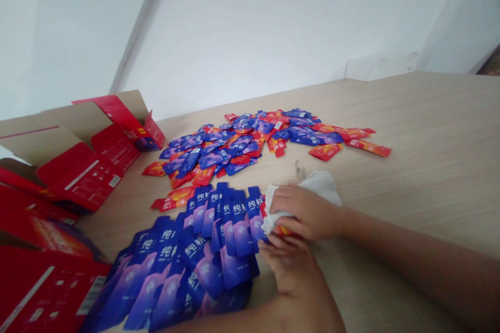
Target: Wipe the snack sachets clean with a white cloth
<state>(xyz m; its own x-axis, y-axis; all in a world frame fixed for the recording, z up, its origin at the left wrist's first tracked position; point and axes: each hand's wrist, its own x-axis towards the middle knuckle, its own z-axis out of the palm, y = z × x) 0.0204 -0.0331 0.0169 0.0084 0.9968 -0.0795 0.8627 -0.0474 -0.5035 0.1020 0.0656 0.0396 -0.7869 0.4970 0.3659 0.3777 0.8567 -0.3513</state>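
Observation:
My right hand [307, 210] is closed on a white cloth [321, 183], pressing it over a red-and-orange sachet [284, 230] that is mostly hidden. Just below it, my left hand [289, 265] has its fingers curled at the near edge of that sachet, seeming to grip it. Left of both hands lie overlapping rows of blue-purple sachets [239, 229], face up. Farther along the table is a loose heap of mixed blue and red sachets [242, 140].
Open red cartons [84, 177] with raised flaps line the left side. A white boxy object [380, 66] stands against the white wall at the table's back edge. The light wooden tabletop [425, 166] extends to the right.

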